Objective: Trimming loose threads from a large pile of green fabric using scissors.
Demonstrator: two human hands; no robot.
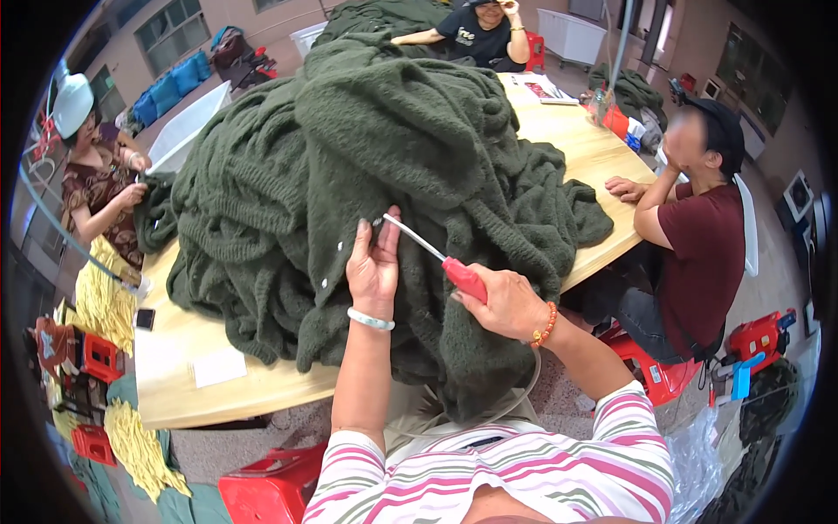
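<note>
A large heap of dark green knit garments (236, 196) lies in front of me. My left hand (374, 266), palm up, has its thumb and fingers around a bit of the nearest green garment (340, 196), beside a small white spot that looks like a button. Two more white spots run down the cloth below. My right hand (511, 304) is closed around the red handle of a tool with a long thin metal shaft (417, 237). The shaft's tip meets the cloth at my left fingertips. A thin pale tube or cord hangs below my right hand.
The heap rests on a wooden table (183, 327) bearing a phone (145, 319) and white paper (219, 368). People sit or stand at the left, far and right sides. Red stools (271, 485) stand near me; yellow cloth (144, 445) lies at left.
</note>
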